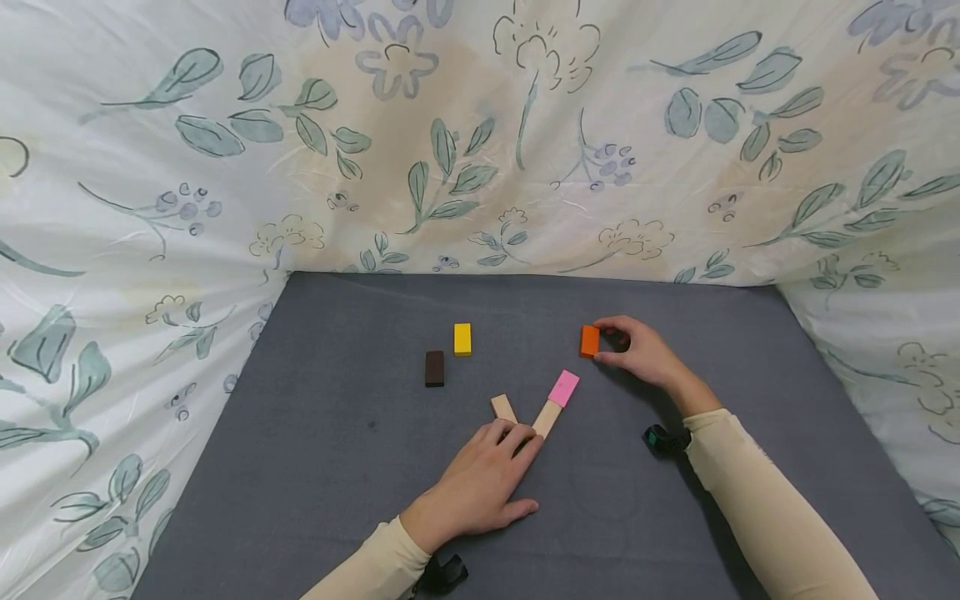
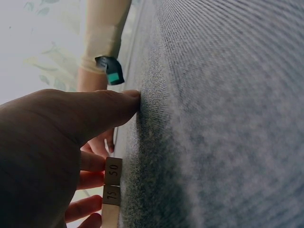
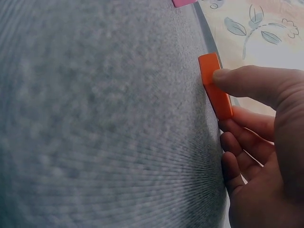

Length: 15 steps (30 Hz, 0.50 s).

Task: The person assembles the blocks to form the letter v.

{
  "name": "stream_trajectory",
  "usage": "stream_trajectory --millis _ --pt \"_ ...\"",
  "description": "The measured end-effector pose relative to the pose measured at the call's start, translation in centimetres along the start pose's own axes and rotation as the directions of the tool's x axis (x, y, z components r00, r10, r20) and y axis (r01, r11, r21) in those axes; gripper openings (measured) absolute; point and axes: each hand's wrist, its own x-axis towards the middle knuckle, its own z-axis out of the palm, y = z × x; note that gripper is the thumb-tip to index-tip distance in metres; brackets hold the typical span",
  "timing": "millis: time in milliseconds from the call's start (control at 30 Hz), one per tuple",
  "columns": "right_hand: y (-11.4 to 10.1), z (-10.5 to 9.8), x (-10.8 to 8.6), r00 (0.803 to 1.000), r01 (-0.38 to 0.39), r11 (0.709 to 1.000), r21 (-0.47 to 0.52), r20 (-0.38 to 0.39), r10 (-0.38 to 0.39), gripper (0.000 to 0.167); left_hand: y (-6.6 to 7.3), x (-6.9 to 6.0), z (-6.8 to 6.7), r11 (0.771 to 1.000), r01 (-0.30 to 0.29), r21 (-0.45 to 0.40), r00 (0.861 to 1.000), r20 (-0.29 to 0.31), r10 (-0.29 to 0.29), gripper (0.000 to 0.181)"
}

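My right hand (image 1: 643, 357) pinches an orange block (image 1: 590, 341) between thumb and forefinger, low at the table surface; the right wrist view shows the thumb on the block's near side. My left hand (image 1: 480, 479) lies palm down, its fingertips touching two plain wooden blocks, with the thumb stretched out to the side. One wooden block (image 1: 503, 407) slants left and the other (image 1: 547, 419) slants right, their lower ends hidden by the fingers. In the left wrist view, block ends marked 50 (image 2: 113, 171) and 75 (image 2: 111, 194) show. A pink block (image 1: 564, 388) meets the right wooden block's upper end.
A yellow block (image 1: 462, 340) and a dark brown block (image 1: 434, 368) stand apart on the grey tabletop (image 1: 360, 467), left of the wooden ones. Flower-patterned cloth (image 1: 465, 242) hangs behind the table and at both sides. A dark strap device hangs at each wrist.
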Motion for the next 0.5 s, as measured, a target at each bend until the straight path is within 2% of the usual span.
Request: stream_trajectory --millis 500 --pt "-0.37 0.23 -0.05 0.999 -0.035 0.999 0.007 -0.028 0.036 0.059 -0.15 -0.01 0.25 1.000 -0.002 -0.008 1.000 0.001 0.002 0.082"
